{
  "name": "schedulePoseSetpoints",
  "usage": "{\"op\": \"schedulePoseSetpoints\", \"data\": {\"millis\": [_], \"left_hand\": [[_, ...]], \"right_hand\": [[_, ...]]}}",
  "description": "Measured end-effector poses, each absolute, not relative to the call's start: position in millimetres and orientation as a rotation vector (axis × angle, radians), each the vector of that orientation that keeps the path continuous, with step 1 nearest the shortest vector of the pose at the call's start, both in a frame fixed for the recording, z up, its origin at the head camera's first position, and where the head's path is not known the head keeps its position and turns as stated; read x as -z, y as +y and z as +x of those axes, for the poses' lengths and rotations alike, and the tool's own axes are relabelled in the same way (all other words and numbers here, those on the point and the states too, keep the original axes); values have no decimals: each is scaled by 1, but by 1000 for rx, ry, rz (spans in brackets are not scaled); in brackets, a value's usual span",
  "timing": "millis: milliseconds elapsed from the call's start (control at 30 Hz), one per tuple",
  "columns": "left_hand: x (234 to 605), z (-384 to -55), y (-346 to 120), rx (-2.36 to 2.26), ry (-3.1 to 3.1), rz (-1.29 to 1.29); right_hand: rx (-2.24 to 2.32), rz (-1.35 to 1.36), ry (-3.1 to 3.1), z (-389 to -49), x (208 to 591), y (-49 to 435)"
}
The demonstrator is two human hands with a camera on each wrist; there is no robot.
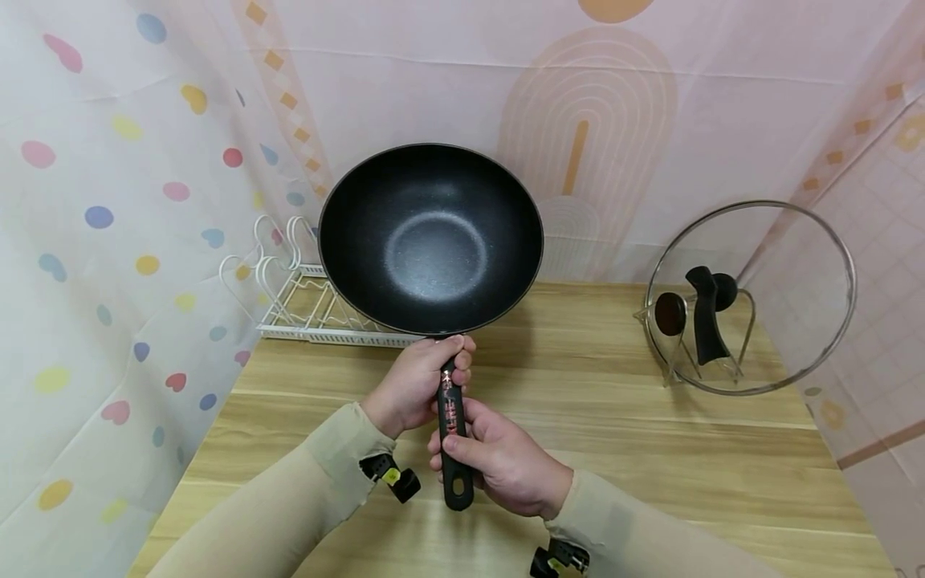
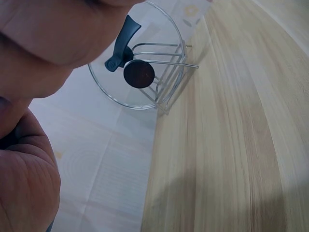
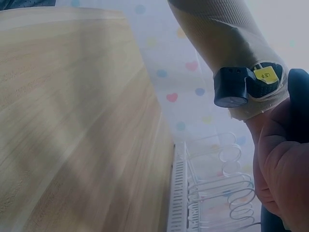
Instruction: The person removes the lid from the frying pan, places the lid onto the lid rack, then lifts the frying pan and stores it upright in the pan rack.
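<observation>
A black wok (image 1: 430, 238) is held up over the wooden table (image 1: 621, 466), tilted so its inside faces me. Its long black handle (image 1: 453, 433) points toward me. My left hand (image 1: 417, 384) grips the handle just below the bowl. My right hand (image 1: 499, 459) grips the handle's lower end, thumb across it. In the left wrist view only the palm (image 2: 29, 145) shows, close up. In the right wrist view my right hand (image 3: 282, 179) wraps the dark handle (image 3: 299, 111), with the left sleeve and wrist camera (image 3: 244, 84) above.
A white wire rack (image 1: 303, 301) stands at the back left of the table, behind the wok. At the back right a glass lid (image 1: 751, 297) with a black knob leans upright in a metal stand (image 2: 166, 72). Patterned curtains close the sides and back.
</observation>
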State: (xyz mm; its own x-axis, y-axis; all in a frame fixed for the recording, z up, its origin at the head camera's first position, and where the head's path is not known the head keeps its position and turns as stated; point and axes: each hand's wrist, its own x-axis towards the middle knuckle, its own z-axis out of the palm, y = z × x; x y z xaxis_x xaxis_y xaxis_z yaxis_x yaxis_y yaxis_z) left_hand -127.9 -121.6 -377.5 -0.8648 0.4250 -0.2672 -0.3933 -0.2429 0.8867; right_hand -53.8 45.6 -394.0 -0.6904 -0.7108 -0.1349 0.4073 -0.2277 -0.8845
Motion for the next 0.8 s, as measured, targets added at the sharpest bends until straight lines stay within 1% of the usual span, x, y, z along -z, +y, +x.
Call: {"op": "schedulePoseSetpoints", "data": {"millis": [800], "left_hand": [[376,-128,-134,-2181,1530,2]], "right_hand": [[1970,-369,1329,-54,393,33]]}}
